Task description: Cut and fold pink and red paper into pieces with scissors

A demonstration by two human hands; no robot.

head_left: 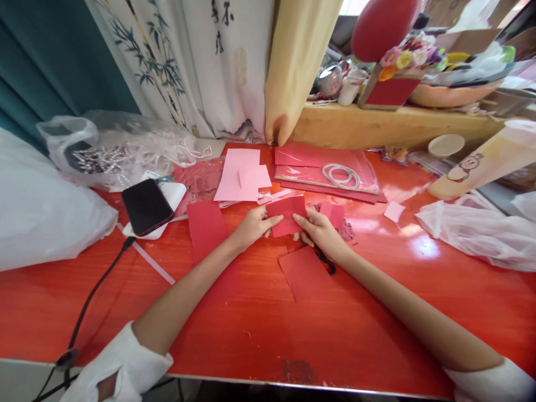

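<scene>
Between both hands I hold a small piece of red paper (287,216) above the table. My left hand (254,226) pinches its left side, thumb on top. My right hand (321,230) grips its right side the same way. Just below lies a red paper square (304,272) on the table, and the black handle of a tool (330,264), perhaps scissors, shows partly under my right hand. A longer red paper strip (206,226) lies left of my left hand. More small red paper pieces (334,213) sit just beyond my right hand.
Pink paper sheets (238,173) and a red packet with a coiled white cable (341,176) lie at the back. A phone (147,206) and plastic bags (46,206) are at left. A tall cup (486,162) and a crumpled bag (481,231) stand right.
</scene>
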